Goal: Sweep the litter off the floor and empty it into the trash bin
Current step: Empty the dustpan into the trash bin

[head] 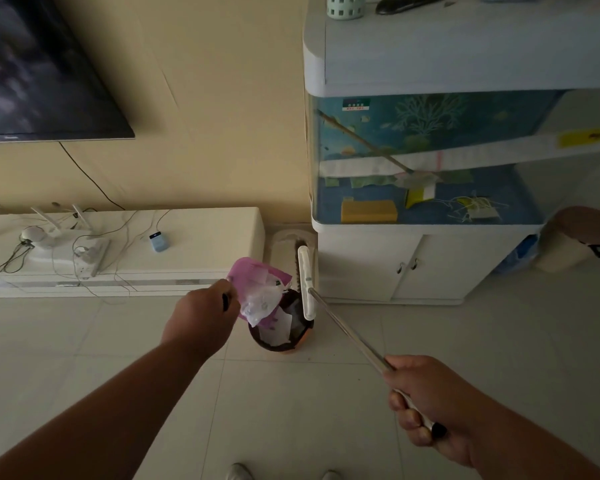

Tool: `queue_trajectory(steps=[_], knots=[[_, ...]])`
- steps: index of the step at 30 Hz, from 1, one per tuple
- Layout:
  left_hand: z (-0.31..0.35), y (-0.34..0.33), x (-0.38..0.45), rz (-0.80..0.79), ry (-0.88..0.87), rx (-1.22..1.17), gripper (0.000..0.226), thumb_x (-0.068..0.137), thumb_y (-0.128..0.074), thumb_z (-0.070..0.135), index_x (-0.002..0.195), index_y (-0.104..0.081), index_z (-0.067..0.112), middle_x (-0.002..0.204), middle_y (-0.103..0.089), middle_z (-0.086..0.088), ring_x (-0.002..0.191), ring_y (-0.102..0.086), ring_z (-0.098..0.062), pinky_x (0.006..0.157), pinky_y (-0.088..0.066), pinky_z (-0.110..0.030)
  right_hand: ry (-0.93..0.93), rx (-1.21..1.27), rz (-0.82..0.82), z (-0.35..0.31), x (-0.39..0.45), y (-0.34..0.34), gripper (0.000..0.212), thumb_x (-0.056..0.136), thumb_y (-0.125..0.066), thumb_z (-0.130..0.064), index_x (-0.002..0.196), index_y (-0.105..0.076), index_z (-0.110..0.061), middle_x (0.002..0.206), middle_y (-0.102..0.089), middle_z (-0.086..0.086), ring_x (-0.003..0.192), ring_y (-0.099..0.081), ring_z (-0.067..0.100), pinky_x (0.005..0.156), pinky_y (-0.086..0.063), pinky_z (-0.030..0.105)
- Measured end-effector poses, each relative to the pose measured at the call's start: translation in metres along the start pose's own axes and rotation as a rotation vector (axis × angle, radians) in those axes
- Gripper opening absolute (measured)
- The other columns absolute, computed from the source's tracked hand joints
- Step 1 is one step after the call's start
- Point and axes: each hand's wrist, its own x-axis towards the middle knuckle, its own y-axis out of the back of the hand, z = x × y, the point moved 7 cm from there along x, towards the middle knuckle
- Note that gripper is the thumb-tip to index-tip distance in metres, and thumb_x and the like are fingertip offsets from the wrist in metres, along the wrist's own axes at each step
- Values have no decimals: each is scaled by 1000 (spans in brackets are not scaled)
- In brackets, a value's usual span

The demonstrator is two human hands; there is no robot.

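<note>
My left hand point(201, 318) grips the dark handle of a pink dustpan point(252, 277), which is tilted over a small round trash bin point(279, 342) with a dark liner and an orange rim. Crumpled clear plastic and white paper litter point(262, 303) slides from the pan into the bin. My right hand point(420, 400) holds the metal handle of a broom point(347, 332). The broom's white head point(306, 282) rests at the bin's far right rim, bristles toward the wall.
A low white TV cabinet point(201, 233) with routers and cables runs along the left wall, under a wall TV point(39, 74). A fish tank on a white cupboard point(426, 168) stands right of the bin. A lidded bin point(575, 237) sits at far right. Pale floor tiles lie below.
</note>
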Motion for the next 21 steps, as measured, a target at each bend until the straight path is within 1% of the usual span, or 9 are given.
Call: queue_trajectory(steps=[3,5,7,9,12,14,16,19,21], knots=[[12,-13,-11,-69,-106,105,21,107,-58,26,90,-66,15,68,-68,-6,60,-56,-26,54,-41,-34,-11,0,8,4,-1,2,18,102,-46,-10,116,-58,-10,64,-41,6,43,-30,12,44,-22,16],[16,-19,-18,-89,-161,147,20,106,-59,29,90,-64,17,68,-68,-4,61,-58,-28,54,-40,-34,-11,2,2,5,-1,2,19,102,-45,-9,117,-57,-8,64,-40,5,44,-30,12,43,-22,16],[18,-25,-23,-118,-185,185,21,105,-56,32,89,-60,19,67,-67,-3,64,-63,-30,57,-45,-37,-8,12,-7,5,-2,1,15,102,-45,-9,111,-57,-10,65,-40,5,43,-30,12,43,-22,16],[17,-30,-27,-139,-206,211,21,106,-53,35,89,-57,22,68,-66,-3,65,-64,-30,59,-51,-39,-7,21,-6,7,-2,2,15,101,-45,-9,110,-56,-9,64,-41,5,44,-30,12,44,-22,16],[18,-35,-31,-147,-242,243,23,107,-51,37,93,-62,23,68,-67,-3,64,-66,-28,60,-56,-41,-9,33,-3,10,-1,4,18,101,-46,-9,114,-57,-13,64,-41,5,43,-31,12,44,-23,16],[19,-38,-32,-141,-266,252,23,107,-51,37,96,-65,22,69,-68,-2,64,-65,-28,57,-51,-39,-9,39,-4,11,-2,4,16,102,-46,-10,111,-57,-18,65,-41,5,43,-31,12,44,-24,16],[22,-41,-34,-136,-284,265,22,108,-52,37,98,-65,22,71,-69,-2,65,-64,-28,55,-40,-36,-4,39,-3,11,-3,4,15,102,-46,-9,107,-58,-17,65,-41,5,43,-31,12,44,-23,16],[23,-44,-37,-126,-317,289,20,107,-54,35,97,-66,22,69,-67,-2,63,-64,-28,51,-31,-34,0,38,5,9,-5,4,21,102,-46,-8,115,-59,-18,64,-41,5,44,-31,12,45,-22,17],[23,-44,-39,-108,-349,308,18,104,-59,33,92,-66,22,60,-56,2,55,-56,-26,47,-24,-31,-2,34,11,9,-5,3,24,102,-45,-8,119,-60,-15,64,-41,5,45,-31,12,46,-21,17]])
